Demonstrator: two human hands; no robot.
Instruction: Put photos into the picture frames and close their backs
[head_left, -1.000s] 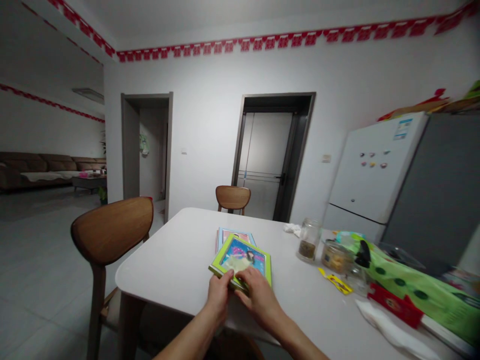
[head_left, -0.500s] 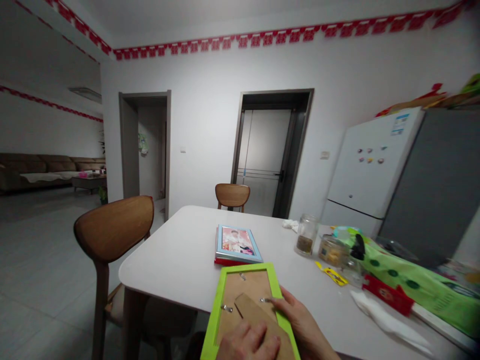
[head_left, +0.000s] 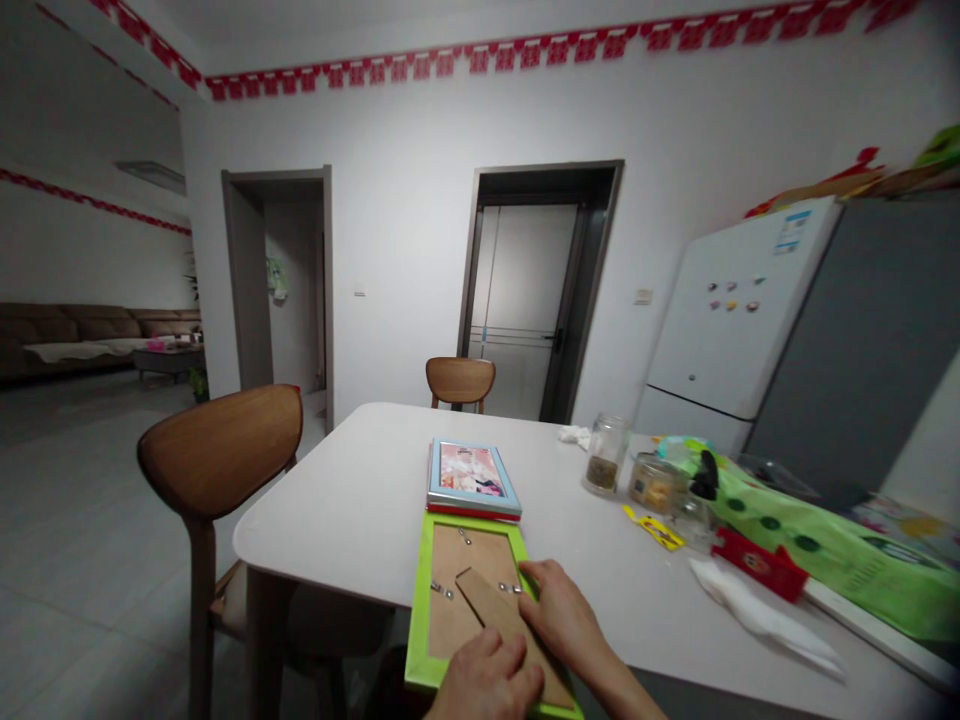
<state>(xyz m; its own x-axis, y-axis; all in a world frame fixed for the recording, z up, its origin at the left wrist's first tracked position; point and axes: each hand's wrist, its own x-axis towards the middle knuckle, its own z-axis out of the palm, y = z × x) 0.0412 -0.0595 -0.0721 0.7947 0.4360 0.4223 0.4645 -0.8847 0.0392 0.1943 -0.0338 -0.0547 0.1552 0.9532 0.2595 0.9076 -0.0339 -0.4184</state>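
Observation:
A green picture frame (head_left: 422, 600) lies back side up in front of me. Its brown backing board (head_left: 480, 552) has small metal turn clips (head_left: 442, 590) and a slanting cardboard stand (head_left: 491, 607). My left hand (head_left: 491, 675) rests with curled fingers on the lower part of the stand and back. Along the right edge my right hand (head_left: 561, 608) grips the frame, fingertips close to the right-hand clip. Just beyond the green frame's top edge, a light blue picture frame (head_left: 474, 478) with a pink picture lies face up on a red-edged one (head_left: 487, 513).
On the white table (head_left: 337, 500), to the right, stand a glass jar (head_left: 606, 455) and a lower jar (head_left: 656, 482). Near them lie a yellow packet (head_left: 660, 530), a red box (head_left: 757, 563), white tissue (head_left: 765, 615) and a green bag (head_left: 832, 550). A wooden chair (head_left: 225, 450) stands left.
The green frame has come down flatter and farther forward, up against the stacked frames. My right hand has shifted so its back faces up; my left stays on the stand.

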